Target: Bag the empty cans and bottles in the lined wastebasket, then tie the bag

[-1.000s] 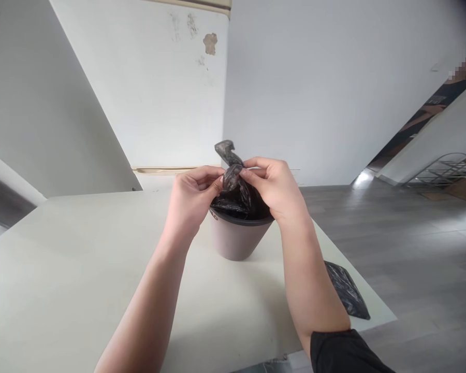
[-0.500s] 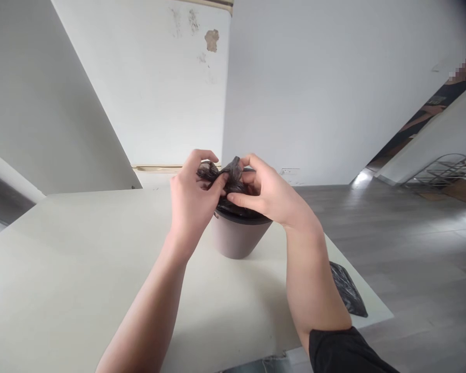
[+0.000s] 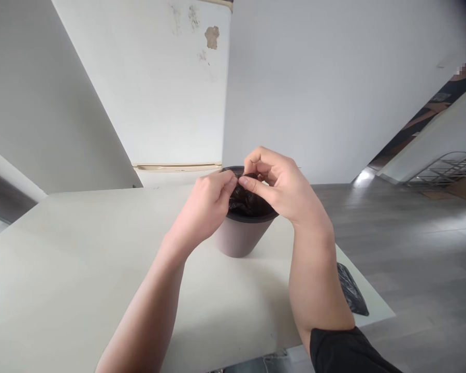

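A grey-mauve trash can with a dark rim stands upright on the pale table. Inside its mouth lies a crumpled black garbage bag. My left hand is closed in a pinch on the bag's gathered top, over the can's left side. Close beside it, my right hand also pinches the bag, thumb against fingers, above the right part of the rim. The thumbs of both hands nearly meet. Most of the pinched plastic is hidden behind my fingers.
A folded black plastic bag lies near the right edge of the table. Behind the table rises a white fridge with stained patches. A metal rack stands on the grey floor at far right, and part of a person shows there.
Both hands have shifted slightly right, and the left fingers have closed more tightly. The bag's gathered top, which stuck up between the hands, is now lower and mostly hidden.
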Motion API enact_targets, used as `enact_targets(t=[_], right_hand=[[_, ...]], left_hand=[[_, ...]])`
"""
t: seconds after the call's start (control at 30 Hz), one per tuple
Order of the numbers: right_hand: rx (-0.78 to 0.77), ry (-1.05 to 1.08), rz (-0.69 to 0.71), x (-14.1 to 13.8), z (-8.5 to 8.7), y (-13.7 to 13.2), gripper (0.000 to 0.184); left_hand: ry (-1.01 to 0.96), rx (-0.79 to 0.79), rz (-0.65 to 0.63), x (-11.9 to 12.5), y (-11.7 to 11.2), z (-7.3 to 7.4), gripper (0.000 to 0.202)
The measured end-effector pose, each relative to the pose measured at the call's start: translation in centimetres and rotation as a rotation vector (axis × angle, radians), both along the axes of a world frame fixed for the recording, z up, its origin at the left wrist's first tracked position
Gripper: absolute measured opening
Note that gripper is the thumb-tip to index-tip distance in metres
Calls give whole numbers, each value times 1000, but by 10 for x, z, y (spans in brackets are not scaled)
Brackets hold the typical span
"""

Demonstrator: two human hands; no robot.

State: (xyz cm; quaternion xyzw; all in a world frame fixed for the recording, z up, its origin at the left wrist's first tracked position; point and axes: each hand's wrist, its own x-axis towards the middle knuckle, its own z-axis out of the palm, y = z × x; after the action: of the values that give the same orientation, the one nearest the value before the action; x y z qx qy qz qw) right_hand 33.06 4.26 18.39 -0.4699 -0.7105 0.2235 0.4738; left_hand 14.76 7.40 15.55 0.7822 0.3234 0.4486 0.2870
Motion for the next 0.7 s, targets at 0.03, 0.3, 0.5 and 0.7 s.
enact_targets(t=[0.03, 0.3, 0.5, 0.7], right_hand=[[14, -7, 2, 0, 0, 0, 16], [165, -258, -65, 6, -5, -2, 16], [111, -340, 26, 5, -4, 0, 27], [79, -199, -12, 3, -4, 2, 33]], left_hand=[[-19, -48, -22, 0, 0, 0, 42], [-205, -236, -51, -4, 3, 1, 51], [-178, -152, -28, -1, 2, 1, 49], [-207, -57, 84, -1, 4, 1, 34]])
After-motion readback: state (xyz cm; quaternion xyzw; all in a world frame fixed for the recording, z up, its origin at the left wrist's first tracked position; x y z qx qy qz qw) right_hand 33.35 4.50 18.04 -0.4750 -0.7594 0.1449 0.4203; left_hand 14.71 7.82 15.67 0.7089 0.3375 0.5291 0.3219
